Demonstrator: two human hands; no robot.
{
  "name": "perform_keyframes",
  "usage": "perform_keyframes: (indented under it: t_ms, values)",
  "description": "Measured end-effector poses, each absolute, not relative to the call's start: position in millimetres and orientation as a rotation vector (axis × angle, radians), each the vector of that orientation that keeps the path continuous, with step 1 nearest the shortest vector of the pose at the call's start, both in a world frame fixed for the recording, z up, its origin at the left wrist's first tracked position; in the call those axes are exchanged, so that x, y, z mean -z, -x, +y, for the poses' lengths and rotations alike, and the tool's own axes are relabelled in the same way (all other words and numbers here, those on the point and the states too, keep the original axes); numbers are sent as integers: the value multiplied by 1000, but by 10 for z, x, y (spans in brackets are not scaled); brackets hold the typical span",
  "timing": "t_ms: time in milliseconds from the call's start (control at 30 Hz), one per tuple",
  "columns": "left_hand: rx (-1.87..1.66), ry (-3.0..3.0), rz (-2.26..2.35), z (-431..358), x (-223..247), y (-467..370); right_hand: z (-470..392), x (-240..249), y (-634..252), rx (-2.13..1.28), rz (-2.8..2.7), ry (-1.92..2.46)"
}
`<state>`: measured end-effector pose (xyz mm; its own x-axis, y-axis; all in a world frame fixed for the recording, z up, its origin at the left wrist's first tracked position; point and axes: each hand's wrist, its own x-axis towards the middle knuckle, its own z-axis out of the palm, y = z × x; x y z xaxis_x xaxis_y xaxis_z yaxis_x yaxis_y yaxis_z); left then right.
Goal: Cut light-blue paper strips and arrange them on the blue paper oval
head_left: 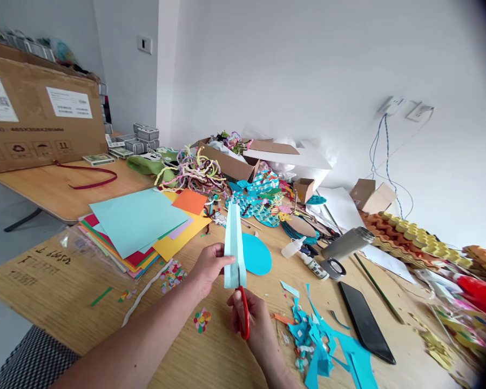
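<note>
My left hand (213,266) pinches the left edge of a long pale blue paper strip (234,232), held upright over the table. Red-handled scissors (244,313) are in my right hand (251,319), with the blades reaching up into the strip from its lower end. The paper stands split by a long cut along the blades. Behind the strip lies a bright blue paper oval (259,254). Blue paper scraps (319,346) are heaped to the right of my right hand, and small coloured confetti (202,320) lies to its left.
Stacked coloured paper (140,221) is at the left. A glue bottle (294,246), a grey flask (348,242) and a black phone (366,321) lie at the right. Pipe cleaners (198,170), open boxes and egg trays (421,237) line the back.
</note>
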<state>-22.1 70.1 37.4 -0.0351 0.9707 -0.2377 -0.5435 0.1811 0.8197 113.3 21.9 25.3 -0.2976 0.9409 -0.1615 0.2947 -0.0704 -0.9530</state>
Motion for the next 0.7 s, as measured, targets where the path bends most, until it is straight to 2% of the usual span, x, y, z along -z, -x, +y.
perform_keyframes:
  t_ms: [700]
  values:
    - [-1292,-605,957,700,-359,215,207,-213,-1105,-1443,-1511,1358]
